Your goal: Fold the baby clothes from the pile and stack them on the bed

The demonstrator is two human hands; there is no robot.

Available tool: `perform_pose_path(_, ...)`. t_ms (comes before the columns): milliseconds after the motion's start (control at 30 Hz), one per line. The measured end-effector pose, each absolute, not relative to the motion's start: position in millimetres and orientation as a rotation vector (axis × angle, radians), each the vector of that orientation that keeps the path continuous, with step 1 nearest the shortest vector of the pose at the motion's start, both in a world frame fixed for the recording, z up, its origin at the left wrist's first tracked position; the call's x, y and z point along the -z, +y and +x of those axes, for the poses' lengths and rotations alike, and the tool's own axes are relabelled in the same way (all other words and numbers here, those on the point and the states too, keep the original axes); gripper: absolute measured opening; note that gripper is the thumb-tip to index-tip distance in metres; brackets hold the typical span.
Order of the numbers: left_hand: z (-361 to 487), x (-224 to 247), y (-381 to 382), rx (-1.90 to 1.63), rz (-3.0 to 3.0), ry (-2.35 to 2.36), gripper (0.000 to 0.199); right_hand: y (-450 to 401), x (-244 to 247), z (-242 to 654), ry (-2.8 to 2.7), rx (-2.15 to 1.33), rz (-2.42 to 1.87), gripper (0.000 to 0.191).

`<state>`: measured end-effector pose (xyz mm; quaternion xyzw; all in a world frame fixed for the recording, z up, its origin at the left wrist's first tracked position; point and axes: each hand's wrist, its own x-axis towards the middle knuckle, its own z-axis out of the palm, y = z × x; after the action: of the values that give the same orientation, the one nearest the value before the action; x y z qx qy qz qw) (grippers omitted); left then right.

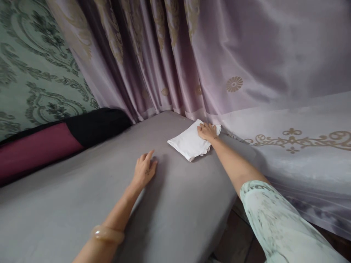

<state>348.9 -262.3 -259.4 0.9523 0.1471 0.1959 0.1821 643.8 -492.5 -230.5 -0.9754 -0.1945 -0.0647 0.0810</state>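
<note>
A folded white cloth (189, 141) lies on the grey bed sheet (82, 204) near the far right corner of the bed. My right hand (207, 132) rests on the cloth's right part, its fingers bent over the fabric; whether they pinch it is hard to tell. To the left of the cloth, my left hand (145, 170) is over the sheet with its fingers apart and nothing in them. A gap of sheet separates it from the cloth.
A black and maroon bolster (49, 142) runs along the bed's left far edge, against green patterned wallpaper (41, 62). Purple and white curtains (246, 54) hang behind and to the right. Dark floor (237, 233) shows at the lower right.
</note>
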Motion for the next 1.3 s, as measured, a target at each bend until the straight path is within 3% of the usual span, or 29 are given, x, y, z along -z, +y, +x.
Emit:
perform_pose_path(233, 271, 267, -211, -0.423, 2.858, 0.527, 0.056, -490, 222, 636, -0.573, 0.137, -2.876, 0.059)
perform_pose_path(467, 215, 269, -191, -0.368, 2.925, 0.645, 0.056, -473, 221, 588, -0.909, -0.042, -2.774, 0.063)
perform_pose_path(733, 210, 264, -203, -0.292, 2.957, 0.762, 0.056, -466, 223, 572, -0.921, 0.012, -2.827, 0.06)
perform_pose_path(1033, 208, 259, -206, -0.284, 2.954, 0.779, 0.054, -434, 225, 524, -1.528, -0.073, -2.608, 0.054)
perform_pose_path(1300, 208, 262, -204, -0.247, 2.98, 0.78, 0.056, -432, 231, 526, -1.494, -0.079, -2.607, 0.053)
